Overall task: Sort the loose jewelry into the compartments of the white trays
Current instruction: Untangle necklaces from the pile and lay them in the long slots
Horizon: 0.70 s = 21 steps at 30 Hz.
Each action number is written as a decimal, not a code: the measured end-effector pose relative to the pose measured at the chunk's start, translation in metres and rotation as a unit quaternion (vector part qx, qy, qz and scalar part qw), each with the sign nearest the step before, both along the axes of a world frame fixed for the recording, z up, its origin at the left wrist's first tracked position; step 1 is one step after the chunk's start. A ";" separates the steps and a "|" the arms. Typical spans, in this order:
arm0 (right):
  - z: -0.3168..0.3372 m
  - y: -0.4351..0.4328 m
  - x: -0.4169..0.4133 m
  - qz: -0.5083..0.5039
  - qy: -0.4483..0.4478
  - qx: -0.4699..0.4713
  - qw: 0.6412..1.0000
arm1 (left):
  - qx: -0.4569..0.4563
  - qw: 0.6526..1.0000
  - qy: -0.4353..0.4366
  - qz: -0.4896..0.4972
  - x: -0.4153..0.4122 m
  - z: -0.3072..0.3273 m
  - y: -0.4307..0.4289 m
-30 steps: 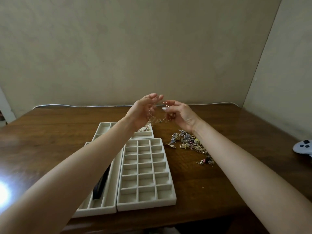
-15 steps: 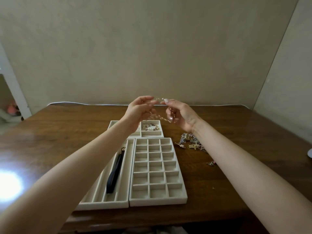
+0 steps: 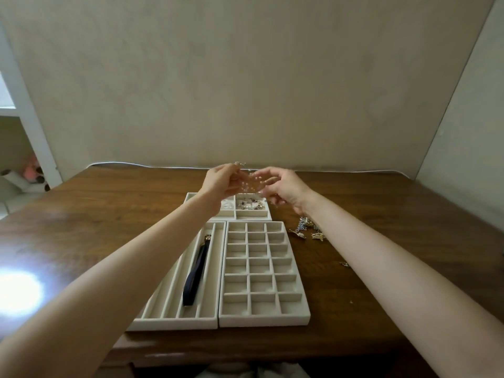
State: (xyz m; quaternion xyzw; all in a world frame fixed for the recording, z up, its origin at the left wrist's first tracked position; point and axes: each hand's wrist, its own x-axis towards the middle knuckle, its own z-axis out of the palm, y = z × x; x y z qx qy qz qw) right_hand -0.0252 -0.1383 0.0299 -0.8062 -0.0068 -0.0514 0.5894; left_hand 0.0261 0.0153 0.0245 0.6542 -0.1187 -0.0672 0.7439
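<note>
head view: two hands, left hand (image 3: 219,184) and right hand (image 3: 283,188), fingers pinching one beaded chain (image 3: 249,184) (blurred) above three white trays (image 3: 263,320).

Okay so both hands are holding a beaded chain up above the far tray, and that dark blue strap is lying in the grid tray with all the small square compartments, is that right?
Not quite. The head view shows the dark blue strap lying in the white tray with long narrow channels, left of the white grid tray. The rest holds: left hand and right hand hold the beaded chain.

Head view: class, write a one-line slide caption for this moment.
Both hands, left and right, hold a beaded chain above the far tray, loose jewelry waiting at right.
</note>
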 end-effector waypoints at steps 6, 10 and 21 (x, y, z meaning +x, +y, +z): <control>-0.011 0.008 0.001 -0.095 -0.045 -0.107 0.989 | -0.131 0.991 0.011 -0.014 -0.003 0.009 0.009; -0.011 0.008 -0.001 -0.073 -0.032 0.004 0.997 | -0.160 0.987 0.012 -0.033 -0.004 0.012 0.022; -0.017 0.013 0.018 -0.007 0.003 -0.009 1.000 | 0.213 0.942 -0.177 0.191 -0.012 -0.025 0.077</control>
